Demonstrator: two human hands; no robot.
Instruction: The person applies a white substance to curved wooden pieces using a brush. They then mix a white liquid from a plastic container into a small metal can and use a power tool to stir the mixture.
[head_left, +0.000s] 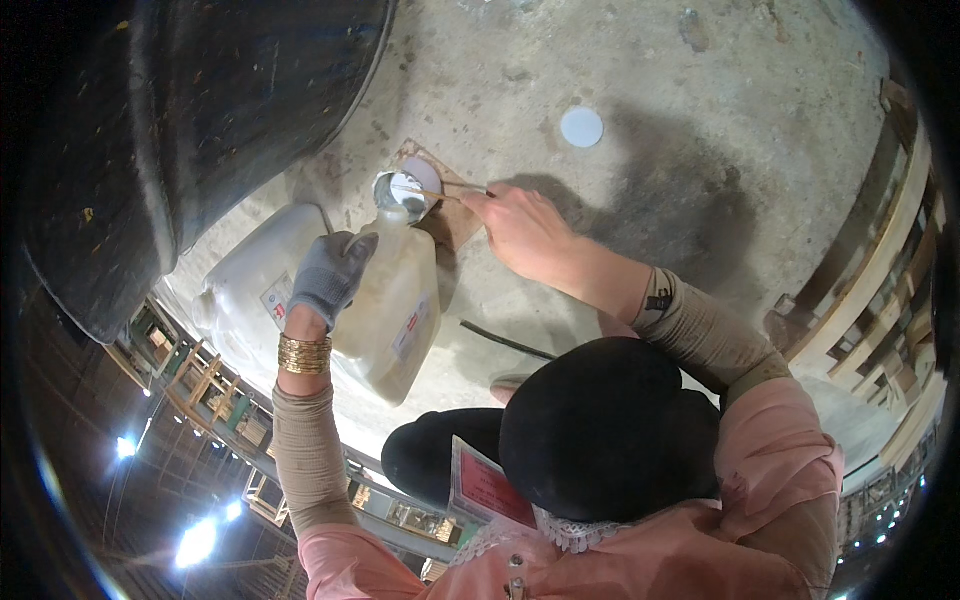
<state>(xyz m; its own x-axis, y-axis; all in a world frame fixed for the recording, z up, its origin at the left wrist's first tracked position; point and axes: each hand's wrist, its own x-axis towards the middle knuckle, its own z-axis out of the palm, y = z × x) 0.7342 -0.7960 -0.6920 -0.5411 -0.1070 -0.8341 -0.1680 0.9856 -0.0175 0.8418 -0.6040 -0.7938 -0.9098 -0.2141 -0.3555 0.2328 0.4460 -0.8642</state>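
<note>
From where I stand, a big black drum (240,110) leans into the far left of the scene. Next to it sits one cloudy plastic jerrycan (240,265), and just right of that a second, yellowish jerrycan (405,280). The gloved left hand (335,270) is curled tight at the top of this second one, though the glove covers the exact hold. Gold bangles (304,355) circle that wrist.

At the yellowish jerrycan's neck is a small silvery tin (400,197), white stuff coating its inside; whether its rim touches the neck, I can't tell. A thin wooden stick (430,193) runs into the tin from the bare right hand (515,225), which pinches it between thumb and fingers, with a darker rod (462,185) alongside. A pale disc (426,176) lies behind the tin on a brown board (458,225).

I'd judge the job midway: the stick is in the tin, but white remains there, and I see no stream into the jerrycan.

Farther right, a dark strip (505,340) lies on the floor near the person's knees, a white disc (582,127) rests well apart, and slatted pallets (860,280) stand at the edge.
</note>
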